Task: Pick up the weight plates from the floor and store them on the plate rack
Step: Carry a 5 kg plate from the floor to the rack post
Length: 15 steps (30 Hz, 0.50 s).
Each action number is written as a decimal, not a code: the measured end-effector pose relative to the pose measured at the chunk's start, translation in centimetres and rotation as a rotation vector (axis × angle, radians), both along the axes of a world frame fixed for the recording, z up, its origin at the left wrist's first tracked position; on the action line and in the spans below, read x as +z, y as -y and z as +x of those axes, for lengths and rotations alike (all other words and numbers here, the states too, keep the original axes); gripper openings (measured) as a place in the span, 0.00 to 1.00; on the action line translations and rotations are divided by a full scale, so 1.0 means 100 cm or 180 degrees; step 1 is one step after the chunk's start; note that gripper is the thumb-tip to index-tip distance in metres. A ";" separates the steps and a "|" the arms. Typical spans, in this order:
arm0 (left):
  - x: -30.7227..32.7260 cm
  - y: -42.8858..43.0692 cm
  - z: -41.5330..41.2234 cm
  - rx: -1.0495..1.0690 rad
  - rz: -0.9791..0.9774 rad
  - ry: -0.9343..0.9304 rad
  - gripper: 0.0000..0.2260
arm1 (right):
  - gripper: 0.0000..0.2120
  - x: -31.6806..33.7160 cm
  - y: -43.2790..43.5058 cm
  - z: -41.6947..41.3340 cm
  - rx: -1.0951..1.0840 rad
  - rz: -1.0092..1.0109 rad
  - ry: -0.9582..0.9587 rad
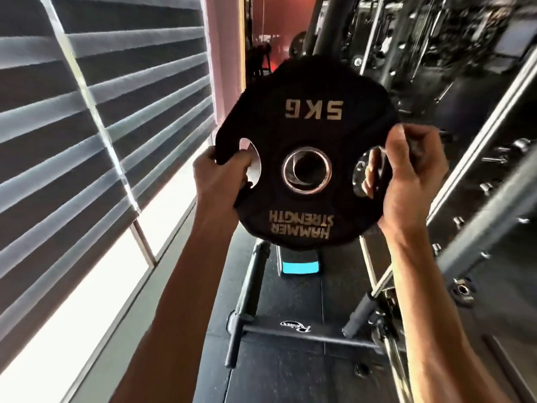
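Note:
A black 5 kg weight plate [308, 126] with gold lettering, seen upside down, is held upright in the air at chest height, its steel-ringed centre hole facing me. My left hand [220, 178] grips its left edge through the left handle slot. My right hand [406, 175] grips the right edge, fingers curled through the right slot. A dark upright post [328, 27] of a rack rises just behind the plate's top. The rack's pegs are hidden or blurred.
Window blinds [101, 112] line the left side. A black metal frame [290, 333] with a teal-marked pad [300, 267] lies on the dark floor below the plate. Machine frames and bolted steel bars [479, 184] crowd the right.

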<state>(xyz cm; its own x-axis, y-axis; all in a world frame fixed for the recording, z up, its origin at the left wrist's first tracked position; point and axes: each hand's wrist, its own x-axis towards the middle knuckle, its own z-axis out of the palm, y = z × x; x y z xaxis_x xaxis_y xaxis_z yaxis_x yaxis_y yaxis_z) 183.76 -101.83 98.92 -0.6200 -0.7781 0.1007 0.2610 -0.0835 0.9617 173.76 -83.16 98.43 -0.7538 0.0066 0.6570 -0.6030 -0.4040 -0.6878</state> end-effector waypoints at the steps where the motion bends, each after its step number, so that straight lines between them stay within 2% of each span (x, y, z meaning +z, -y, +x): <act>1: 0.000 0.001 -0.004 -0.0064 -0.0017 -0.0003 0.05 | 0.07 0.001 -0.001 -0.002 -0.0044 0.0022 0.0012; 5: -0.004 0.006 -0.020 -0.0268 -0.0137 0.0034 0.07 | 0.07 -0.007 0.000 -0.015 -0.0270 0.0110 0.0115; 8: -0.007 0.013 -0.032 -0.0217 -0.0219 0.0011 0.05 | 0.07 -0.012 0.006 -0.019 -0.0585 0.0252 -0.0125; 11: -0.013 0.017 -0.042 -0.0067 -0.0320 -0.0036 0.14 | 0.01 -0.014 0.008 -0.026 -0.0842 0.0437 -0.0391; 15: -0.021 0.021 -0.062 -0.0141 -0.0120 -0.0040 0.25 | 0.22 -0.004 0.014 -0.043 -0.0878 0.0819 -0.0391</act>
<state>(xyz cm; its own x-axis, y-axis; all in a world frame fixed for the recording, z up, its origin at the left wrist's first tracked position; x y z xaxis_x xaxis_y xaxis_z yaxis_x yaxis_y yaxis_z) 177.59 -103.97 96.87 -0.6523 -0.7454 0.1374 0.2699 -0.0591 0.9611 169.44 -84.51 98.03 -0.6625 0.0213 0.7487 -0.7489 -0.0391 -0.6615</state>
